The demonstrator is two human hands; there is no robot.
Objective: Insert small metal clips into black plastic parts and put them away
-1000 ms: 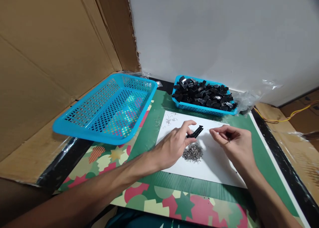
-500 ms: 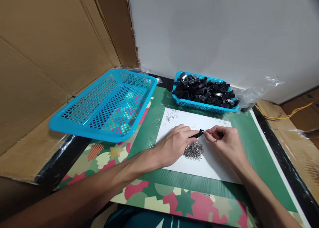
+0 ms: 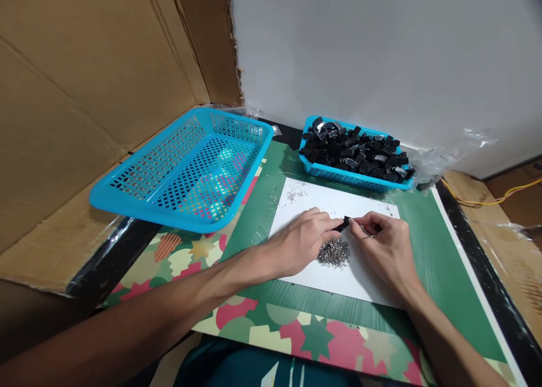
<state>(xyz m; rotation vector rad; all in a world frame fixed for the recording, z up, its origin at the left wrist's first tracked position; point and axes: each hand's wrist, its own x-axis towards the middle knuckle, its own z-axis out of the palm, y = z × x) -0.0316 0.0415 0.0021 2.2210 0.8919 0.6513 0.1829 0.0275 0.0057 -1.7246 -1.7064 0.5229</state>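
Over a white sheet (image 3: 364,280), my left hand (image 3: 307,234) pinches a small black piece (image 3: 344,224) between thumb and fingers. My right hand (image 3: 381,237) is closed at the piece's right end, its thumb and forefinger pressed together. A thin metal bit (image 3: 372,235) shows by the right fingers; its exact form is too small to tell. Just below the hands lies a heap of tiny silver metal pieces (image 3: 333,253). More small wire-like pieces (image 3: 292,196) are scattered at the sheet's upper left.
A blue perforated basket (image 3: 207,227) stands at the left with nothing in it. A smaller blue basket (image 3: 339,176) at the back is heaped with black pieces (image 3: 359,150). Cardboard (image 3: 105,48) rises on the left, a white wall (image 3: 359,48) behind. Clear plastic (image 3: 444,158) lies at the right.
The whole view has shifted slightly, so things appear a little farther right. Both hands keep nearly the same pose at the black piece.
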